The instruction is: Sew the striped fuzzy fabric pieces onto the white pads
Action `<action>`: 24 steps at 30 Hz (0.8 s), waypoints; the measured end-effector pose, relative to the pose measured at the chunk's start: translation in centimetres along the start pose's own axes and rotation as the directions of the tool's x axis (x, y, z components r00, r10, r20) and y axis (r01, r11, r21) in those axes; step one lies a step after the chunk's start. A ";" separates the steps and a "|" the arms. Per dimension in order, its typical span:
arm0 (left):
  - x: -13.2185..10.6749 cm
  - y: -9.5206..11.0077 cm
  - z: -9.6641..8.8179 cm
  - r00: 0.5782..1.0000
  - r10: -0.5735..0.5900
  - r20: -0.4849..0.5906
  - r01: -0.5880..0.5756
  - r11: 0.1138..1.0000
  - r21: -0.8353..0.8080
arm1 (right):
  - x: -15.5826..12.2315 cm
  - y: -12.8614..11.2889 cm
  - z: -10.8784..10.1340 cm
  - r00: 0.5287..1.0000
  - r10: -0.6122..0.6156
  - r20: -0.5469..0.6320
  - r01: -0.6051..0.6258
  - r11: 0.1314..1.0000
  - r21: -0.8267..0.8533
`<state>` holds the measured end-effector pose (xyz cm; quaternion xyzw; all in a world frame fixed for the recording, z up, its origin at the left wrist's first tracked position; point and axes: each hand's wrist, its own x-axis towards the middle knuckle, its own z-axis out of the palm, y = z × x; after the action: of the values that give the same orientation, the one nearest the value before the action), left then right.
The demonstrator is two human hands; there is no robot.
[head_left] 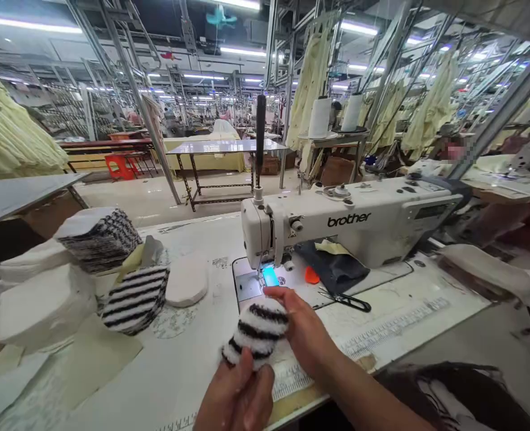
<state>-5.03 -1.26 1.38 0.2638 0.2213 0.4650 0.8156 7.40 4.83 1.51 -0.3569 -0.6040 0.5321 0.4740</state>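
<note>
A fuzzy black-and-white striped fabric piece [262, 328] is held between both hands, in front of the sewing machine [327, 224]. My left hand [240, 389] pinches its lower edge, thumb on top. My right hand [303, 329] grips the right edge, its index finger stretched toward the lit needle plate [248, 286]. The fabric's underside and some fingertips are hidden. To the left lie a small pile of striped pieces [134, 299] and a stack of white pads [187, 280].
Taller stacks of striped pieces [98, 236] and white pieces [44, 305] stand at the left. Thread snips [352, 301], an orange scrap [312, 275] and dark cloth [332, 266] lie by the machine. A printed ruler [394, 323] runs along the front edge.
</note>
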 end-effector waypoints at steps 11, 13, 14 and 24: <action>-0.8 -1.0 -0.6 0.778 0.433 -0.456 -0.174 0.845 0.506 | 0.0 -0.9 -3.8 0.983 0.179 -0.043 -0.159 0.941 0.297; -0.4 -0.2 -0.1 0.771 0.526 -0.359 -0.195 0.732 0.653 | -0.4 -1.2 -3.2 0.985 0.161 0.060 -0.170 0.967 0.189; 0.0 0.2 0.2 0.796 0.516 -0.317 -0.171 0.693 0.700 | -0.7 -1.3 -2.8 0.986 0.144 0.081 -0.154 0.977 0.148; 1.2 2.2 -0.2 0.848 0.338 -0.408 -0.133 0.881 0.454 | -3.7 0.1 -3.9 0.924 0.298 0.241 -0.335 0.933 0.133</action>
<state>-5.98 0.74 2.48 0.3317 0.4717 0.5573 0.5975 12.26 2.55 0.61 -0.3476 -0.5382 0.6876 0.3416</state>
